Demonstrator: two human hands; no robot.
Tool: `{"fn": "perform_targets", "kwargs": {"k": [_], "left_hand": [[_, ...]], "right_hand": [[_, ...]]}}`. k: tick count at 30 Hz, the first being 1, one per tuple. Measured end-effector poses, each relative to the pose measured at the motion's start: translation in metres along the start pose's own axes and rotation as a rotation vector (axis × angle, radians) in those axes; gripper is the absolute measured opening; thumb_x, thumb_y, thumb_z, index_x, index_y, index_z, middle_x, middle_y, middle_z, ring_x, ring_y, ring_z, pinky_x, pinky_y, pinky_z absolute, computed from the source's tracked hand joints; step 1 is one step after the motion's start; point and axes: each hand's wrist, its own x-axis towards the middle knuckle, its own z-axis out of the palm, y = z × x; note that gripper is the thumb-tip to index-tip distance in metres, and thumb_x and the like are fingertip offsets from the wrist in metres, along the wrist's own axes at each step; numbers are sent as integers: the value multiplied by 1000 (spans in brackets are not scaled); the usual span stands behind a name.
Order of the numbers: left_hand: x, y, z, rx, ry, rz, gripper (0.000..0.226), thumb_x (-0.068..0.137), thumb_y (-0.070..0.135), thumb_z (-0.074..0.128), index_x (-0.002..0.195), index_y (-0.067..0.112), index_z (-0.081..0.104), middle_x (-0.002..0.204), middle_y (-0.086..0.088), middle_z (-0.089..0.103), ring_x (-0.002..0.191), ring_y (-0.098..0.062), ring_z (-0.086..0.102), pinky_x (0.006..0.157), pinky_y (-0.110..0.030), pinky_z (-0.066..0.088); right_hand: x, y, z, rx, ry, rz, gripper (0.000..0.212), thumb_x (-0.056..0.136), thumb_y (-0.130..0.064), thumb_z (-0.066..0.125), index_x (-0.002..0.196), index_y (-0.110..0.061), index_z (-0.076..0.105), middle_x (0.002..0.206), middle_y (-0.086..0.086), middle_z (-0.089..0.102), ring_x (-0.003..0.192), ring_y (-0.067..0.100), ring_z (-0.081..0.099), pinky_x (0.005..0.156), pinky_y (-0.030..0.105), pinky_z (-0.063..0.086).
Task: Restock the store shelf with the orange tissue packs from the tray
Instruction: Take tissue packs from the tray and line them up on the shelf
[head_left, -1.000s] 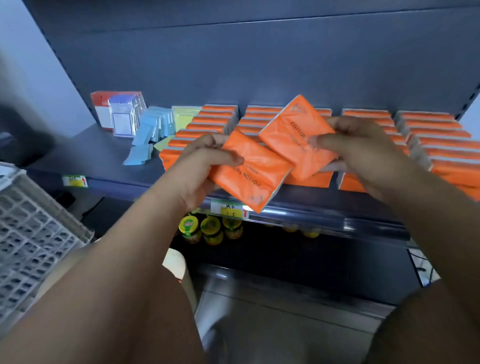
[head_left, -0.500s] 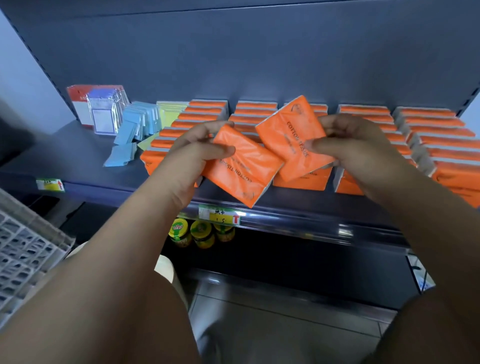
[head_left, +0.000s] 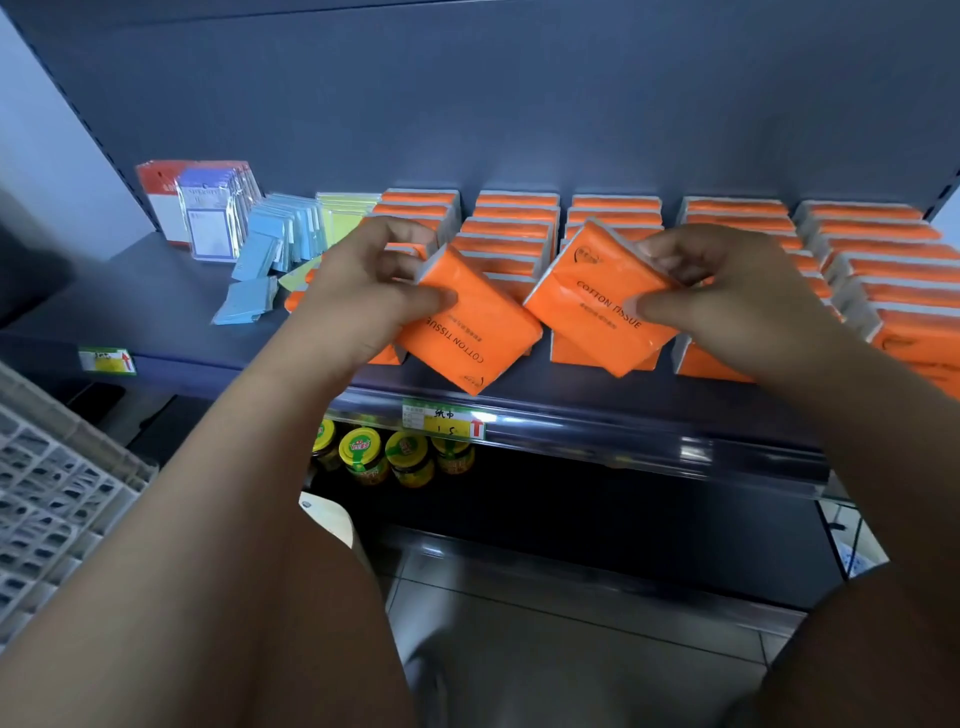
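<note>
The shelf (head_left: 156, 291) behind both hands is cut off at its right end, its rows of orange packs (head_left: 737, 218) are partly hidden by the hands, and only a corner of the tray (head_left: 52, 493) shows below the left hand. The left hand (head_left: 363, 296) grips one tilted tissue pack (head_left: 467, 332), thumb on the printed face. The right hand (head_left: 727, 296) pinches a second pack (head_left: 597, 306) between thumb and curled fingers; whether the two packs touch cannot be told.

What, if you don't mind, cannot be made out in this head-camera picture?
Head view:
- Tray: cut off by the left edge, contents unseen.
- Front shelf packs: partly hidden behind left hand, right hand, left-held pack, right-held pack.
- Price label writing: too small.
- Jars: rear ones hidden under shelf lip.
</note>
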Motion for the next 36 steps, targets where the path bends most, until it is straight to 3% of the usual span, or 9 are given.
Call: {"fn": "perform_targets", "kwargs": {"k": [5,10,12,17,21,27,31,33,36], "left_hand": [[2,-1,2,66,46,93,34,77,-1,83,103,18,71,105,-14,74,88,-20,71,75,-34,61],[4,-5,5,49,84,218,32,80,3,82,111,12,75,112,-10,73,103,-32,69,78,-41,61],[4,-5,9,100,65,260,33,81,7,83,113,13,75,113,-8,73,103,-27,69,81,-43,60],[2,-6,18,336,45,438,39,76,12,87,112,16,75,110,6,65,108,-11,62,93,-18,47],[-2,-4,24,347,22,422,52,74,8,88,120,21,68,113,8,68,109,-4,63,100,-19,49],[-6,-2,31,538,-92,524,78,72,7,87,142,22,56,121,3,70,119,-17,62,103,-37,50],[-9,-1,38,670,-120,646,78,76,19,80,147,22,48,135,2,60,126,-21,55,99,-50,48],[-8,-3,40,644,-85,647,78,76,20,81,146,20,47,135,2,57,120,-14,55,98,-47,49],[-6,-5,38,529,33,582,79,72,16,88,142,13,50,134,0,55,116,-6,50,100,-25,44]], "right_hand": [[-8,2,-3,-233,-104,-88,49,72,-16,88,115,-34,70,95,-24,63,84,-13,59,74,1,39],[-11,8,3,-476,-125,-266,47,70,-17,87,116,-20,74,104,-4,69,99,21,62,87,38,50],[-10,15,9,-587,-117,-319,50,69,-16,85,117,-16,74,108,5,67,102,31,58,89,44,50],[-9,21,19,-776,-65,-338,57,67,-18,82,123,-13,70,112,11,63,103,37,53,85,48,53],[-12,14,23,-824,-71,-337,78,67,-18,79,141,-19,54,125,9,57,113,35,48,93,49,48],[-14,-4,42,-526,-69,-395,76,80,-30,77,149,-23,46,135,1,56,122,28,49,105,44,41],[-8,-14,61,-291,-133,-340,62,83,-30,78,141,-25,56,119,-9,63,90,2,52,92,32,48],[-5,-17,66,-242,-97,-314,47,83,-28,78,129,-25,66,105,-12,61,81,-2,53,86,30,50],[-2,-24,70,-180,-8,-274,24,86,-26,77,109,-22,72,90,-13,60,84,9,63,81,29,52]]}}
